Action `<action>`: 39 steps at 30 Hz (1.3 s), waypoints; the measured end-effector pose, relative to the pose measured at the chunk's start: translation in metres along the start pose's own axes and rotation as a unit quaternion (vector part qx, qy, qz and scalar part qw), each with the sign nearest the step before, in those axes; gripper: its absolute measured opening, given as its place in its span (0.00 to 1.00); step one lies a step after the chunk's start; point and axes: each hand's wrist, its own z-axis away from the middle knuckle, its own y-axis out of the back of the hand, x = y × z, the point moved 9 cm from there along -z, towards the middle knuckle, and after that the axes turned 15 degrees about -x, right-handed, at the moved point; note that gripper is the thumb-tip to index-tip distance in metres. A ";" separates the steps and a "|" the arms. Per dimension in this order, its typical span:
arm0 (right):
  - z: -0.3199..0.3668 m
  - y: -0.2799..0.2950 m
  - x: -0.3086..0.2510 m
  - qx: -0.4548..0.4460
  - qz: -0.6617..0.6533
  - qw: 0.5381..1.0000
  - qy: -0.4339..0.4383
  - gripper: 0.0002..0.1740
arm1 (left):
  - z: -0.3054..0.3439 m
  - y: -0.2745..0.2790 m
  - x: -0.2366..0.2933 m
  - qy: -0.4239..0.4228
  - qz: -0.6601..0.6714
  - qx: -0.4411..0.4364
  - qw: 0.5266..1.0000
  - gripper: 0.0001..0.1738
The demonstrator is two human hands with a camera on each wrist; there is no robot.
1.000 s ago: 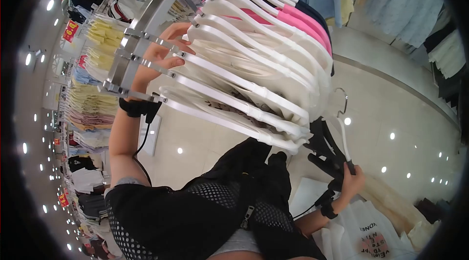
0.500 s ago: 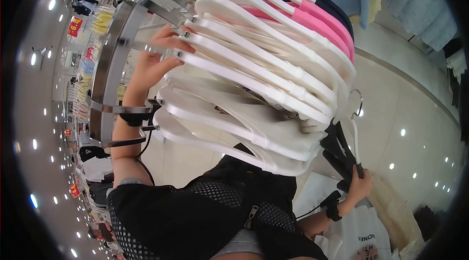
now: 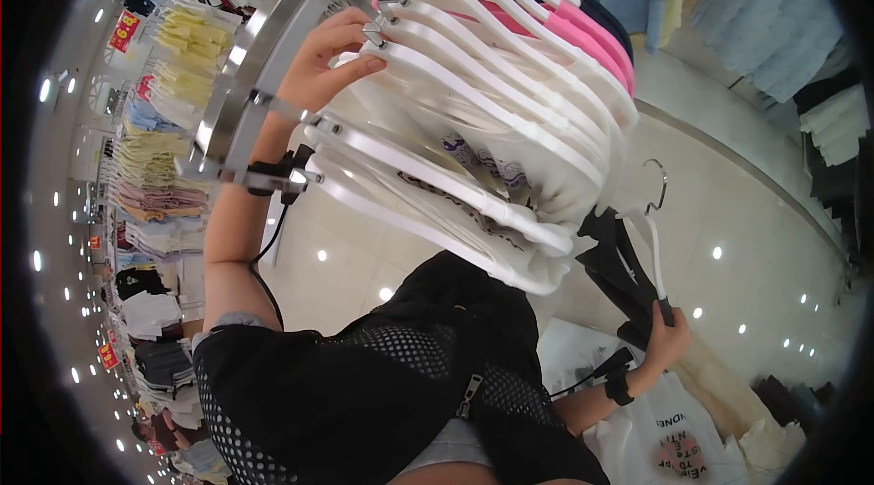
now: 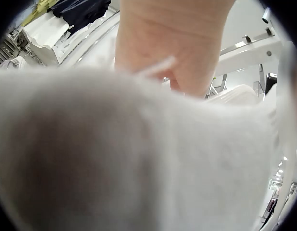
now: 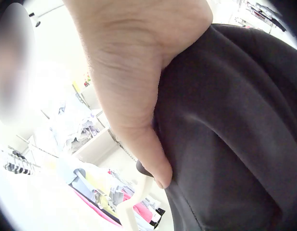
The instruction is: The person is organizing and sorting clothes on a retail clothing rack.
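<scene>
In the head view, my left hand (image 3: 326,66) pinches the top of a white hanger (image 3: 428,77) just below its hook, between thumb and fingers. White garments (image 3: 555,184) hang from this hanger and its neighbours. The left wrist view has my left hand (image 4: 172,48) behind a blurred pale garment (image 4: 211,159), which hides the fingers. Low on the right, my right hand (image 3: 667,344) grips the shoulder of a black garment (image 3: 612,257) on a white hanger (image 3: 657,253). Close up, the thumb of my right hand (image 5: 129,82) presses against the dark cloth (image 5: 225,130).
A curved metal rack (image 3: 238,57) carries the hangers, with a pink garment (image 3: 587,46) further along. Light blue clothes (image 3: 756,11) hang at the upper right. Yellow garments (image 3: 191,34) hang along the left. A printed white garment (image 3: 669,449) lies at the lower right.
My left hand has moved up along the row to another hanger's top. The nearest white hangers have shifted, and a purple print shows between the garments. My right hand still holds the black garment.
</scene>
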 end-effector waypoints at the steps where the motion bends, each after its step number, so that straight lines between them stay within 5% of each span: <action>1: 0.003 0.001 0.006 0.006 0.000 1.000 -0.001 0.16 | 0.002 -0.002 0.002 -0.006 0.000 0.001 1.000 0.12; 6: 0.037 0.047 0.027 0.085 -0.124 0.988 0.031 0.15 | 0.025 0.010 0.019 0.032 -0.034 0.098 0.994 0.14; 17: 0.055 0.103 0.042 0.105 -0.180 0.973 0.098 0.16 | 0.028 -0.009 0.016 -0.016 0.100 -0.003 0.995 0.17; 22: 0.064 0.104 0.001 0.031 -0.070 0.987 0.139 0.17 | 0.026 -0.011 0.008 -0.033 0.070 -0.036 0.996 0.21; 29: 0.072 0.111 -0.036 0.040 0.062 0.986 0.152 0.15 | 0.038 -0.020 0.017 -0.020 0.070 -0.072 0.995 0.27; 35: 0.101 0.164 -0.071 0.151 0.000 0.960 0.236 0.12 | 0.047 -0.034 0.007 0.000 0.151 -0.073 0.986 0.43; 39: 0.124 0.190 -0.095 0.224 -0.069 0.919 0.316 0.12 | 0.058 -0.033 0.009 0.046 0.113 -0.061 0.991 0.41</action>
